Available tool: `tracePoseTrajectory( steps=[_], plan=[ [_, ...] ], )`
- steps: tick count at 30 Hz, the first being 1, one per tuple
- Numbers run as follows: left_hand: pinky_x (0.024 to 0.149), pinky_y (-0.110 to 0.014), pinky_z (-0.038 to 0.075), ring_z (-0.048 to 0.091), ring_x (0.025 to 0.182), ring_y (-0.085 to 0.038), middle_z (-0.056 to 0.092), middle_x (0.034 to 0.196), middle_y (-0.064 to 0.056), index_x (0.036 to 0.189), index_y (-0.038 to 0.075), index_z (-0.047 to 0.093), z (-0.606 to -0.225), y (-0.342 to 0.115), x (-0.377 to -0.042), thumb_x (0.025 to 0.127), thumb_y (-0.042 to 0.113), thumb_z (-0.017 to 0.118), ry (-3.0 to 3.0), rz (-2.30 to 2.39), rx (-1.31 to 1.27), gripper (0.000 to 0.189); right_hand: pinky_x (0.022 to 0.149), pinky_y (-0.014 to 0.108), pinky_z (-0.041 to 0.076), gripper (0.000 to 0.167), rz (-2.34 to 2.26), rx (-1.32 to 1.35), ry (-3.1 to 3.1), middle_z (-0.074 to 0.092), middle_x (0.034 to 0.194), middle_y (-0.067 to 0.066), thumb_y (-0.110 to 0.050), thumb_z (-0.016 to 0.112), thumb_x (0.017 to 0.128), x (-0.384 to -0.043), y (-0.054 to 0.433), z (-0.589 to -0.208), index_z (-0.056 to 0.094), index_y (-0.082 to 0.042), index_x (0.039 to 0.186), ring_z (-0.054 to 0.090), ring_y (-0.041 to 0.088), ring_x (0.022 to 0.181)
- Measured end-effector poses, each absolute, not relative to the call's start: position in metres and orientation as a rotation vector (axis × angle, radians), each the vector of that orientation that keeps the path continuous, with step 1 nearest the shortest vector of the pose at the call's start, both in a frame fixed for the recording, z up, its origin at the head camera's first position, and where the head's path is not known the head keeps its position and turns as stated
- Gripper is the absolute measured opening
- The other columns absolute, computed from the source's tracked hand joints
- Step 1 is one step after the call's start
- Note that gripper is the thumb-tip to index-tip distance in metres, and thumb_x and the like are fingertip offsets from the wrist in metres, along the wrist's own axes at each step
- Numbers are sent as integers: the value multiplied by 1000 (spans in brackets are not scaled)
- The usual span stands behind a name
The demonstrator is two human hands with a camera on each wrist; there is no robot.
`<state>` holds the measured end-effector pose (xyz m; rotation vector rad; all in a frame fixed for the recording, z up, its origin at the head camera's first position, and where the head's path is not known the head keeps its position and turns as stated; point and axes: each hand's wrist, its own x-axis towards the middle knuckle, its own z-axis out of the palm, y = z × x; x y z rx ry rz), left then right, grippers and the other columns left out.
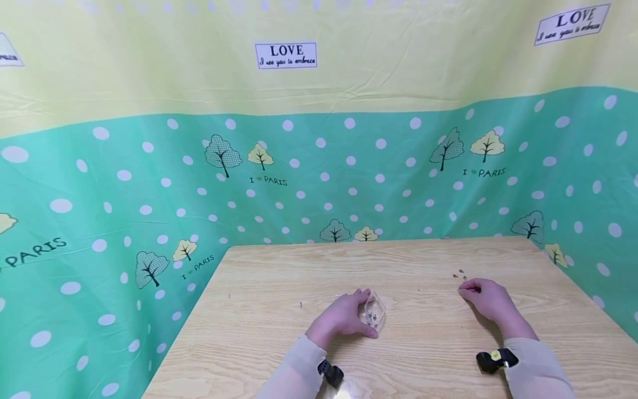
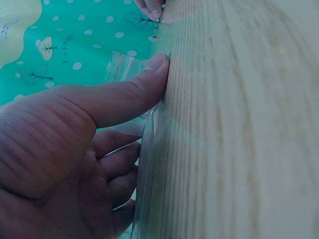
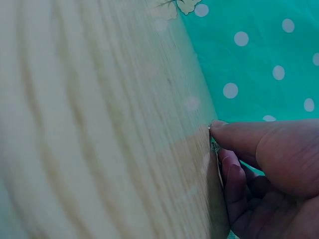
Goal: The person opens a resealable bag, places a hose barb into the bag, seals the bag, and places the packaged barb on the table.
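Dotted curtain (image 1: 329, 166) backs the wooden table (image 1: 418, 354). Left hand (image 1: 344, 316) grips a clear bag (image 1: 380, 306) on it, thumb and fingers parted around the mouth; right hand (image 1: 487, 301), fingertips nearly together, sits beside tiny pieces (image 1: 461, 271), any hold unclear. Bag: probably light, limp, slippery; grip its rim.

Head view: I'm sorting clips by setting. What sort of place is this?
Probably a makeshift recording booth: printed fabric hangs behind and beside a wooden table, with black wrist-worn devices in view.
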<state>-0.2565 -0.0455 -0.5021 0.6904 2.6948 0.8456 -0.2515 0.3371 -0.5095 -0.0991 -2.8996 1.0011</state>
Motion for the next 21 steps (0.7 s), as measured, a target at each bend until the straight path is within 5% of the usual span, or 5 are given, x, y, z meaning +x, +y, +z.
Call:
tracePoseTrajectory(
  steps=[21],
  plan=[
    [125, -57, 33, 41, 152, -44, 40, 169, -15, 164, 14, 44, -501, -46, -256, 74, 40, 98, 2696, 840, 682, 108, 98, 64, 51, 36, 1116, -45, -2926, 70, 117, 27, -24, 66, 107, -250, 319, -497, 70, 7, 122, 64, 45, 111]
  ],
)
